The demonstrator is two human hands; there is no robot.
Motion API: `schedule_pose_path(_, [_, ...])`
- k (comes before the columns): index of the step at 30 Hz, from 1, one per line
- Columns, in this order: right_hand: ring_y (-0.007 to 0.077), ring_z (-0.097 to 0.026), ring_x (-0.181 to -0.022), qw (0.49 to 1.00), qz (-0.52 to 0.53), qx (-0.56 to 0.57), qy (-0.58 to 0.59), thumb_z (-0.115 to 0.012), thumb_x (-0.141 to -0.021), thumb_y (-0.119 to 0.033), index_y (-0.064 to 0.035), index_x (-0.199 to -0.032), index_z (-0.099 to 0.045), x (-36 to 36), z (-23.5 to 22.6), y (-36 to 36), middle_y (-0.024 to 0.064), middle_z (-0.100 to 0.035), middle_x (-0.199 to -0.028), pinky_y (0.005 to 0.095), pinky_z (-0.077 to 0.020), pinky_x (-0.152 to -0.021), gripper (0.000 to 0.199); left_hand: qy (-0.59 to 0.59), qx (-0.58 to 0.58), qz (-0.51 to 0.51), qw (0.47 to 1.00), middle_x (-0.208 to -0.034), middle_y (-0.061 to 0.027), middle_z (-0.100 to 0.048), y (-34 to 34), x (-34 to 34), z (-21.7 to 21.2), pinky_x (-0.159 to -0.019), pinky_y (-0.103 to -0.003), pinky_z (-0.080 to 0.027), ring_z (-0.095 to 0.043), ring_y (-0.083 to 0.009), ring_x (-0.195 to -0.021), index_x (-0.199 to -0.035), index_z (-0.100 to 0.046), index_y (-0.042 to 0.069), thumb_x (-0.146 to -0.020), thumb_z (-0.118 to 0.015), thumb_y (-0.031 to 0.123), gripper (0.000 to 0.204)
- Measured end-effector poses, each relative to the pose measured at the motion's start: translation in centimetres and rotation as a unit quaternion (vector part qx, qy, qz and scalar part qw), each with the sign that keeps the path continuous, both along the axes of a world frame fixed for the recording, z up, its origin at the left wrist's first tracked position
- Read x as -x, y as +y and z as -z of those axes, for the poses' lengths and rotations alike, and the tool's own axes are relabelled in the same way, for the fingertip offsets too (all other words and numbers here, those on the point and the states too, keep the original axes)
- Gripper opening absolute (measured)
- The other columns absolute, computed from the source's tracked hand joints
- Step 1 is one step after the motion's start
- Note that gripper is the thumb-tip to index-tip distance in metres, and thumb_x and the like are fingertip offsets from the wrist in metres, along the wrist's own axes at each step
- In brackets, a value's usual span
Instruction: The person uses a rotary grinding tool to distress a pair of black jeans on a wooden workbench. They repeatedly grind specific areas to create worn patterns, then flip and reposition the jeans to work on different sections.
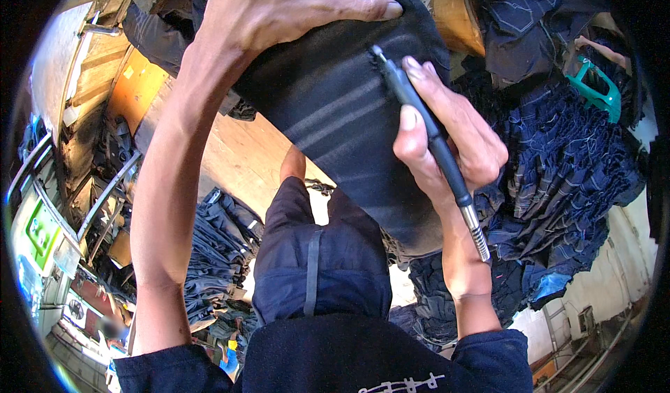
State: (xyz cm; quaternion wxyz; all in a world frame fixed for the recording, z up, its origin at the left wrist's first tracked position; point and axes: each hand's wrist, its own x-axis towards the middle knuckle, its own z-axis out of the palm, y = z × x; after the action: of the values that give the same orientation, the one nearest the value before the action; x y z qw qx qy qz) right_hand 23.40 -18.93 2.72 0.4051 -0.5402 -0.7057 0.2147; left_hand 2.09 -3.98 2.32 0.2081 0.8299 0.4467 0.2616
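The right hand (466, 133) grips a slim black pen-shaped tool (439, 144) with silver ends, its tip at or just above the pale-streaked black cloth panel (328, 124); the left hand (276, 9) spreads its thumb over the cloth, other fingers unseen, hold unclear. Light strokes on taut cloth should work best. A tan wooden surface (241, 159) shows below; dark garment heaps (551, 184) lie beyond.
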Motion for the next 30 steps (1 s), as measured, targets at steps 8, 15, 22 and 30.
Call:
schedule_pose_path(8, [0.0359,-0.082,-0.099,0.998,0.011,-0.054,-0.014,-0.079,-0.078,-0.004,0.006,-0.104,-0.079,0.6,0.7,0.8,0.0217,-0.081,-0.099,0.0445,-0.0669,-0.091,0.028,0.014,0.042,-0.017,0.999,-0.124,-0.0133,-0.073,0.0,0.1,-0.4,-0.111,-0.047,-0.051,-0.067,-0.0323,-0.122,-0.123,-0.073,0.007,-0.066,-0.096,0.058,0.079])
schedule_pose_path(15, [0.0365,-0.08,-0.107,1.0,-0.004,-0.013,-0.027,-0.073,-0.084,-0.004,0.0107,-0.115,-0.077,-0.3,0.2,-0.4,0.0262,-0.08,-0.111,0.0464,-0.0629,-0.101,0.034,0.045,-0.018,-0.028,0.998,-0.125,-0.0135,-0.072,0.1,-0.1,0.1,-0.111,-0.048,-0.051,-0.067,-0.0325,-0.123,-0.123,-0.073,0.007,-0.066,-0.096,0.058,0.079])
schedule_pose_path(22, [0.0376,-0.08,-0.107,0.999,0.018,-0.012,-0.026,-0.073,-0.086,-0.006,0.0111,-0.116,-0.077,-0.5,0.3,-1.2,0.0271,-0.08,-0.11,0.0469,-0.0627,-0.101,0.035,0.012,0.003,-0.008,1.0,-0.124,-0.0131,-0.072,-0.1,0.2,0.1,-0.112,-0.048,-0.05,-0.066,-0.0328,-0.123,-0.123,-0.073,0.008,-0.066,-0.095,0.06,0.081])
schedule_pose_path(30, [0.0389,-0.079,-0.109,0.998,0.054,-0.012,-0.018,-0.073,-0.089,-0.007,0.0102,-0.118,-0.076,-0.4,-0.2,-2.6,0.0274,-0.08,-0.112,0.0465,-0.0621,-0.102,0.034,0.002,0.015,-0.005,1.0,-0.123,-0.013,-0.073,0.3,0.2,0.9,-0.114,-0.049,-0.049,-0.066,-0.0326,-0.124,-0.122,-0.073,0.008,-0.066,-0.095,0.061,0.08])
